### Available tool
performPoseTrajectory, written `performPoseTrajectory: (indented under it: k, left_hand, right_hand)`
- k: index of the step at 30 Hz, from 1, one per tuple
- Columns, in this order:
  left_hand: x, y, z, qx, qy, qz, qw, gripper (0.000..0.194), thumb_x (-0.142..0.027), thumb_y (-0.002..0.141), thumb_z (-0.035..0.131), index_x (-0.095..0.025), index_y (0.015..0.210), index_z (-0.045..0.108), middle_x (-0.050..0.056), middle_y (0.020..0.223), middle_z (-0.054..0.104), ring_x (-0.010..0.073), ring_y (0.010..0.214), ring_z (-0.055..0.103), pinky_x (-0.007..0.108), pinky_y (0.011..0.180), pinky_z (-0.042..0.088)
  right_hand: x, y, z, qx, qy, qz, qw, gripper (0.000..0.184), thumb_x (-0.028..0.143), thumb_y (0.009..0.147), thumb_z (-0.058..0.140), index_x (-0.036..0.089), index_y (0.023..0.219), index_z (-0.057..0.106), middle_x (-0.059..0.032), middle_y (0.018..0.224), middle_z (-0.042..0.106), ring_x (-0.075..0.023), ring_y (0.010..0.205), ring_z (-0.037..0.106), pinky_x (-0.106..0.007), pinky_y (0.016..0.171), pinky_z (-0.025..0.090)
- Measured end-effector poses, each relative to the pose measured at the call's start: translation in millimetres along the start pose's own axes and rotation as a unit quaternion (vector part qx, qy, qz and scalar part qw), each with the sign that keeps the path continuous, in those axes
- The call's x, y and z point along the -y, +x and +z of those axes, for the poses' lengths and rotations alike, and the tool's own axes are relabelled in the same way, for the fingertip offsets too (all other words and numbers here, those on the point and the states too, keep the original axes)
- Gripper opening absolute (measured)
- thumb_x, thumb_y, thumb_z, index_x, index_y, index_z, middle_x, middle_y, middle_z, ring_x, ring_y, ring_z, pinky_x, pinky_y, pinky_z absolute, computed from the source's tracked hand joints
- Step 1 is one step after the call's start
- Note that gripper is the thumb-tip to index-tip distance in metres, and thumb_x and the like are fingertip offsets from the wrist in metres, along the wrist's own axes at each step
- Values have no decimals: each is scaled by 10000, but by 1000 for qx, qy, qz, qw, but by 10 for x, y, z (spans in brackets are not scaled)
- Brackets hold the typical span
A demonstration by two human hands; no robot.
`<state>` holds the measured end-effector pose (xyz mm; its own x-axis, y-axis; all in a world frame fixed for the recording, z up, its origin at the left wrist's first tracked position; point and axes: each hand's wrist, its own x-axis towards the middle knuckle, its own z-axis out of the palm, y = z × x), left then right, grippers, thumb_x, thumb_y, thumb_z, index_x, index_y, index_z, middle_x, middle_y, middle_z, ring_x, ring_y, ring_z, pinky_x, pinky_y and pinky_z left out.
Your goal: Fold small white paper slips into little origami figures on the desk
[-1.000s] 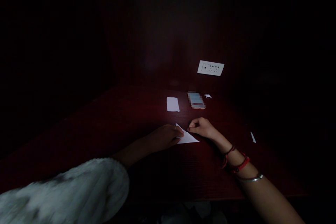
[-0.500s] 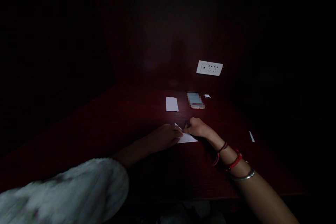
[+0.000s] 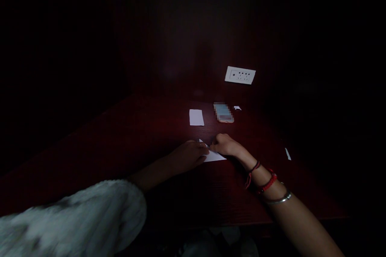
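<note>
A white sheet of paper (image 3: 214, 156), folded into a triangular shape, lies on the dark red table in front of me. My left hand (image 3: 190, 156) holds its left part, fingers bent over it and covering that side. At the upper slanted edge, my right hand (image 3: 224, 144) is closed with its fingertips on the paper. The exact pinch of the right fingers is hidden by the knuckles and the dim light. A corner of the paper pokes up between the two hands.
Beyond my hands lie a white rectangular piece of paper (image 3: 196, 117) and a phone (image 3: 223, 113) with a blurred screen. Small paper scraps (image 3: 237, 108) sit behind the phone, and a thin paper strip (image 3: 288, 154) is at the right. A socket panel (image 3: 240, 75) is on the back wall.
The view has shifted slightly, so everything sits a little higher in the picture. Both hands keep nearly the same place on the folded paper.
</note>
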<state>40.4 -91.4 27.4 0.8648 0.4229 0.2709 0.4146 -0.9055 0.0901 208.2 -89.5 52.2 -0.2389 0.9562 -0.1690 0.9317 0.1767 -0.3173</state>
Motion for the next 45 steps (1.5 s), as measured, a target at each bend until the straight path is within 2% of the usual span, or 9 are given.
performPoseTrajectory:
  k: [16, 18, 21, 23, 27, 34, 41, 45]
  left_hand:
    - [-48, 7, 49, 6, 67, -20, 998, 184, -195, 807, 393, -174, 955, 500, 44, 957, 533, 159, 856, 502, 293, 722, 358]
    - [-51, 6, 43, 4, 63, -19, 998, 182, -192, 805, 395, -175, 953, 499, 40, 957, 533, 158, 857, 502, 291, 719, 356]
    - [-42, 6, 47, 1, 56, -18, 998, 176, -194, 807, 392, -183, 945, 500, 29, 960, 532, 155, 866, 499, 291, 721, 351]
    - [-33, 7, 56, 1, 59, -20, 998, 173, -198, 806, 393, -184, 939, 502, 29, 964, 530, 157, 870, 498, 292, 719, 351]
    - [-31, 10, 60, 7, 66, -19, 998, 175, -201, 804, 393, -178, 940, 501, 37, 965, 528, 162, 872, 498, 294, 722, 353]
    - [-50, 12, 50, 6, 68, -19, 997, 180, -200, 811, 383, -167, 948, 495, 51, 961, 522, 166, 883, 491, 297, 736, 349]
    - [-51, 10, 69, 3, 77, -19, 997, 191, -188, 816, 365, -173, 966, 483, 51, 987, 511, 172, 899, 480, 301, 728, 350]
    - [-45, 5, 80, 1, 81, -19, 997, 185, -187, 809, 375, -169, 955, 487, 54, 970, 515, 175, 880, 488, 299, 710, 355]
  right_hand:
    - [-42, 19, 89, -45, 16, 48, 998, 269, 364, 646, 468, 128, 645, 599, -62, 632, 593, -108, 535, 501, -194, 409, 274]
    - [-79, 16, 87, -42, 36, 33, 998, 246, 343, 645, 475, 131, 648, 600, -48, 630, 594, -101, 537, 498, -189, 426, 287]
    - [-167, 13, 77, -38, 82, -26, 996, 203, 290, 658, 465, 134, 640, 593, -15, 623, 589, -83, 551, 494, -172, 474, 312]
    - [-228, 14, 70, -34, 99, -58, 993, 237, 308, 682, 444, 127, 631, 589, -6, 595, 576, -79, 544, 484, -172, 491, 320]
    - [-273, 16, 57, -13, 114, -80, 990, 237, 328, 666, 485, 120, 684, 599, -8, 650, 589, -88, 594, 502, -172, 532, 340]
    - [-137, -29, 28, -13, 51, -42, 998, 180, 254, 668, 484, 125, 693, 608, -29, 669, 610, -99, 614, 524, -171, 534, 337]
    - [-94, 6, 83, -32, -12, 10, 999, 238, 305, 691, 453, 132, 703, 616, -77, 729, 620, -127, 639, 536, -192, 493, 313]
    - [-115, -30, 59, -39, 4, -4, 999, 201, 267, 686, 459, 132, 686, 609, -53, 695, 613, -106, 615, 524, -182, 502, 315]
